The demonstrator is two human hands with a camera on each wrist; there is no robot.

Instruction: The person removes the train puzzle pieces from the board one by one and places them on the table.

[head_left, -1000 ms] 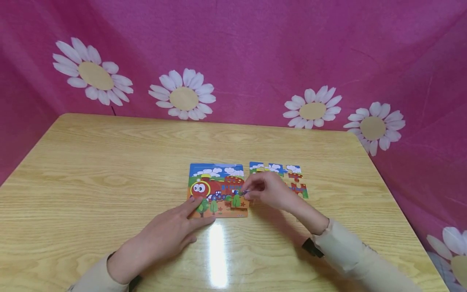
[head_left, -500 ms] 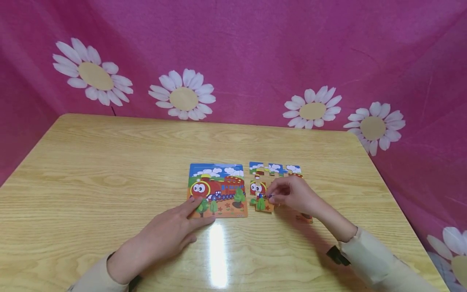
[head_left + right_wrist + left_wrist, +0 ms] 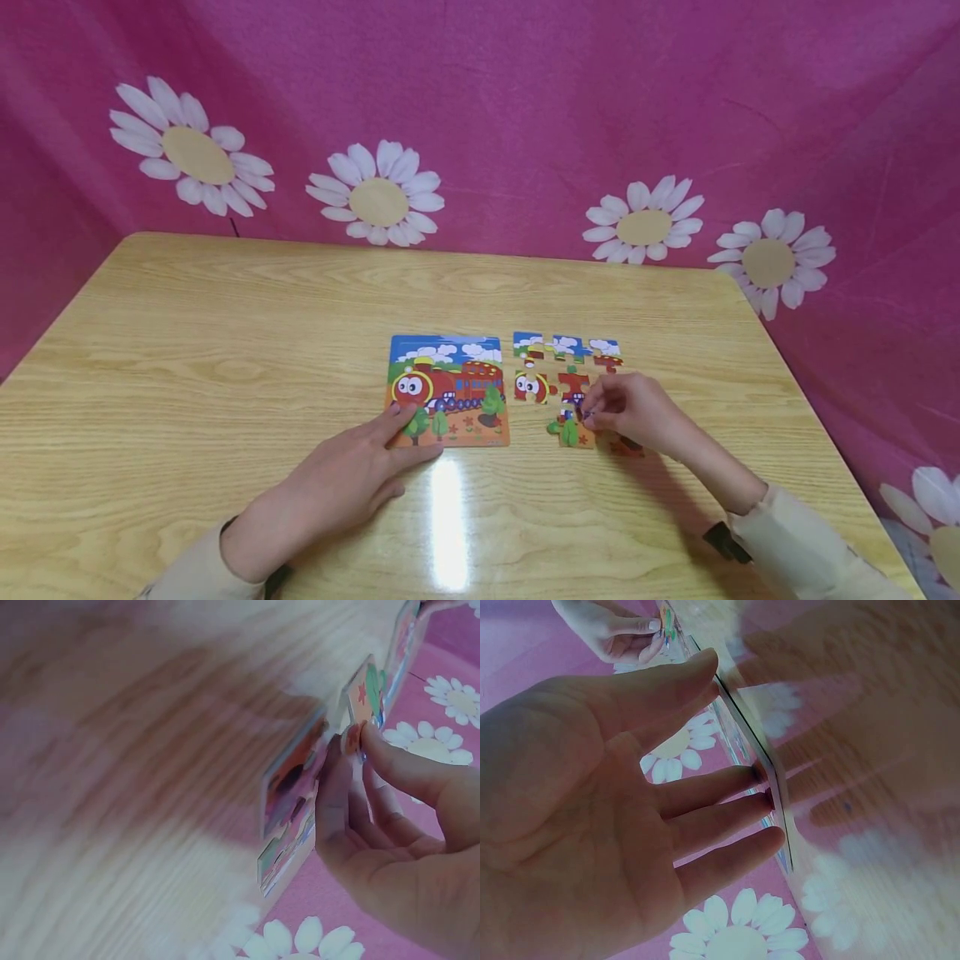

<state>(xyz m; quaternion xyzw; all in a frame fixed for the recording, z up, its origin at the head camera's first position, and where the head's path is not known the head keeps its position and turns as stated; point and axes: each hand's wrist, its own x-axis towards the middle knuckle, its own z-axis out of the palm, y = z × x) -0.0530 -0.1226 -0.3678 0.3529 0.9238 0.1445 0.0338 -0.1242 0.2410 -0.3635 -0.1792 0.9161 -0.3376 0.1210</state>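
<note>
My left hand [image 3: 341,479] rests with extended fingers on the lower left of a train picture puzzle board [image 3: 468,367]. In the left wrist view, its fingertips meet the thin board's edge [image 3: 778,791]. Between thumb and fingers, my right hand [image 3: 637,412] pinches a puzzle piece [image 3: 570,432] showing a green tree on orange ground. The right wrist view has this piece [image 3: 364,691] standing out past the fingertips. Just beyond it lies a red train puzzle piece [image 3: 574,383], partly overlapped by the right fingers.
To the right of the board lie other loose pieces: a train face piece [image 3: 529,388], a row of cloud pieces [image 3: 567,345] and an orange-edged piece [image 3: 628,448] partly under the right hand. The wooden table [image 3: 247,358] meets a pink flowered cloth [image 3: 510,125] behind.
My right hand has carried the tree piece rightward, off the board and past the face piece, to the middle of the loose pieces. My left hand has stayed in place.
</note>
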